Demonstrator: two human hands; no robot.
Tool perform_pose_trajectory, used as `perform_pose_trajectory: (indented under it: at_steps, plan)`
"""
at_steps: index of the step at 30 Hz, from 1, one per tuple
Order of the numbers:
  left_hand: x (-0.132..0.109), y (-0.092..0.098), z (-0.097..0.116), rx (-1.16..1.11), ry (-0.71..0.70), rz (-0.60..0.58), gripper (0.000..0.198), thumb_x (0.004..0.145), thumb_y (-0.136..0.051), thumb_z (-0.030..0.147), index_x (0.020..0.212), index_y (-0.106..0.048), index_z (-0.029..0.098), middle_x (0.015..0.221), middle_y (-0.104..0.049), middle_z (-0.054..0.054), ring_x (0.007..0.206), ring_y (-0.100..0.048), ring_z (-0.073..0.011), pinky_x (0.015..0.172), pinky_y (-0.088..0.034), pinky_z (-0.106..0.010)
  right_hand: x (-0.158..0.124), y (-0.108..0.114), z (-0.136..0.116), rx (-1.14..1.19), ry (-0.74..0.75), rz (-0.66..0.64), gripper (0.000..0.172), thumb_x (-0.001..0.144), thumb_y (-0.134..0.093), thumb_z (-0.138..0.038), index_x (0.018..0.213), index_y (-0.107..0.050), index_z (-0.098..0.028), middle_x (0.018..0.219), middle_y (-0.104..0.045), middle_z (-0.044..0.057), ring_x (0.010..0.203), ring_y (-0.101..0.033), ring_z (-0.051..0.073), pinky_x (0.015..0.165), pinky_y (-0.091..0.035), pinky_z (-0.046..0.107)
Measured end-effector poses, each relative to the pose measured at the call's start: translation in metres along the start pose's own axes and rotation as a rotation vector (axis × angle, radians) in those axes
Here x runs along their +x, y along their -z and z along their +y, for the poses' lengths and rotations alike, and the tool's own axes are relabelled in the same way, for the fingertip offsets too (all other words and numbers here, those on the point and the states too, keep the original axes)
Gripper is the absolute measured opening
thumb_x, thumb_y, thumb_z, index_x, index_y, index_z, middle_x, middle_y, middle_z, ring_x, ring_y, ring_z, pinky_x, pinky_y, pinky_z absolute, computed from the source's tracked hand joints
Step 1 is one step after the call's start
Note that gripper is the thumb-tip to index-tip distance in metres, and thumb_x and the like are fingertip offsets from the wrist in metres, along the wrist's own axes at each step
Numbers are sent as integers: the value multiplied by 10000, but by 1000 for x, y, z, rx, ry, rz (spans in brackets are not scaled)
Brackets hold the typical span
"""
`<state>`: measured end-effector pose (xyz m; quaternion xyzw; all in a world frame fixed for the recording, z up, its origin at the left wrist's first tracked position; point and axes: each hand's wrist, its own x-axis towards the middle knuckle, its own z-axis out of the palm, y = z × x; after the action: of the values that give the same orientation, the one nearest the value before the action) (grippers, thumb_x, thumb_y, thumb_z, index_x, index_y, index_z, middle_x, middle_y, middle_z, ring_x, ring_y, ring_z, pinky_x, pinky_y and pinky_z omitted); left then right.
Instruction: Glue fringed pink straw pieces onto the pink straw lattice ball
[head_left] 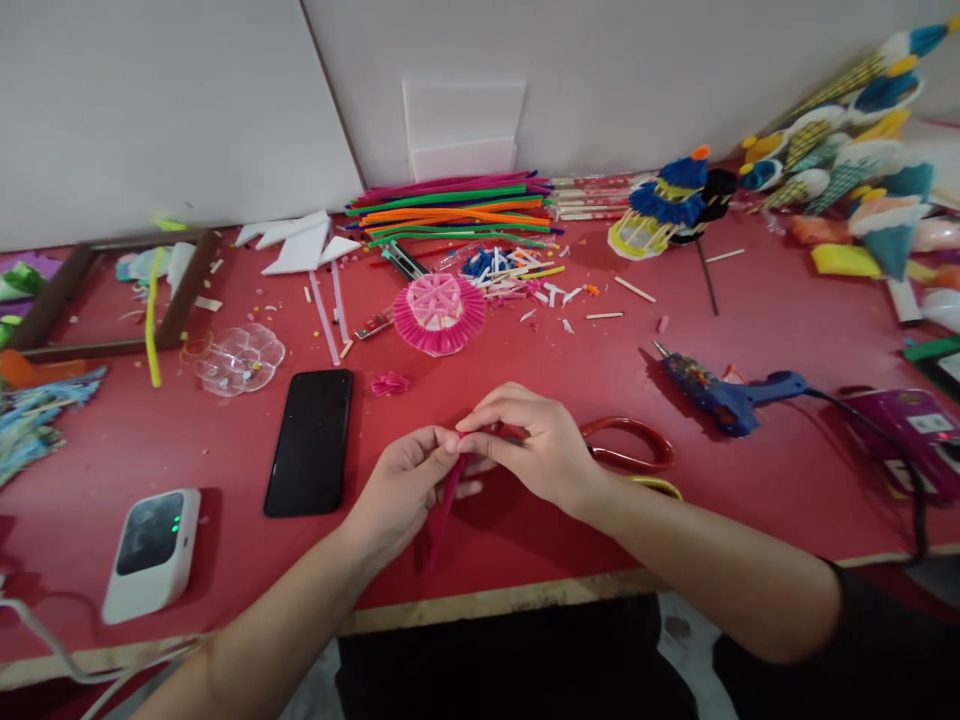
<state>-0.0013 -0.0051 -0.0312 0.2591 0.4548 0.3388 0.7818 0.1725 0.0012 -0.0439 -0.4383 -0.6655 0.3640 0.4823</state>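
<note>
My left hand [405, 485] and my right hand [529, 440] meet over the red table [525, 350], both pinched on a strip of pink paper [444, 515] that hangs down from my fingertips toward the table's front edge. The fingers of both hands are pressed together on its upper end. Red-handled scissors [630, 445] lie just right of my right hand. A black phone [312, 440] lies to the left of my left hand.
A pink ruffled paper disc [439, 313] sits behind my hands, with a small pink scrap [390, 383] beside it. Coloured straws [457, 207] lie at the back. A blue glue gun [720, 392] lies right; a white device [152, 552] lies left. Paper crafts [840, 160] fill the far right.
</note>
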Motion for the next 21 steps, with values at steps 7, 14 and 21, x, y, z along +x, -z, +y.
perform_pose_trajectory:
  at_steps: [7,14,21]
  plan:
    - [-1,0,1,-22,26,-13,395,613,-963,393,741,-702,125,792,-771,-61,825,-785,-221,714,-645,-259,-2,-1,-1,23,-6,7,182,910,-735,-392,838,-797,-237,803,-745,25,780,-700,140,700,-572,259]
    - [-1,2,4,-46,22,-44,343,606,-972,344,715,-721,137,727,-770,-42,752,-787,-207,678,-639,-248,-4,2,-2,6,-31,-33,138,899,-751,-361,928,-810,-239,857,-735,26,749,-690,121,634,-566,224]
    - [-3,5,7,-74,61,-36,296,529,-1002,279,621,-751,152,652,-743,1,626,-723,-109,627,-593,-172,-6,7,-2,1,139,-71,116,920,-729,-339,946,-818,-270,863,-717,15,760,-677,119,687,-572,244]
